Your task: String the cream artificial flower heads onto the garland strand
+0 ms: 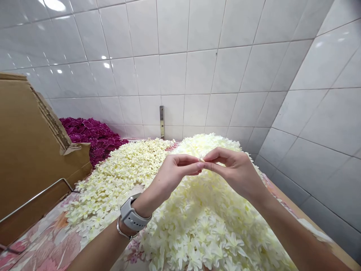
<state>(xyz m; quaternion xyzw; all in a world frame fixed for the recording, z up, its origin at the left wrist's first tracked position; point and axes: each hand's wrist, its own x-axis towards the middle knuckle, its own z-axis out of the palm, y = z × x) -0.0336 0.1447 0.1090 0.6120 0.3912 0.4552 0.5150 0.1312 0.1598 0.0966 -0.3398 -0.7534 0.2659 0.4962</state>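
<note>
My left hand [180, 171] and my right hand [229, 165] meet fingertip to fingertip above a large heap of white artificial flowers [214, 229]. Between the pinched fingers is a small pale flower piece [201, 160], mostly covered by the fingertips. Both hands are closed on it. To the left of the heap spreads a layer of smaller cream flowers [121, 173]. A watch with a grey band [134, 214] and a thin bracelet sit on my left wrist.
At the left stands a cardboard box [31, 150], with a bent metal rod [36, 197] in front. Purple flowers [93, 137] are piled behind it. A floral cloth [53, 241] covers the surface. White tiled walls [197, 71] close off the back and right; a metal strip [162, 122] stands against the back wall.
</note>
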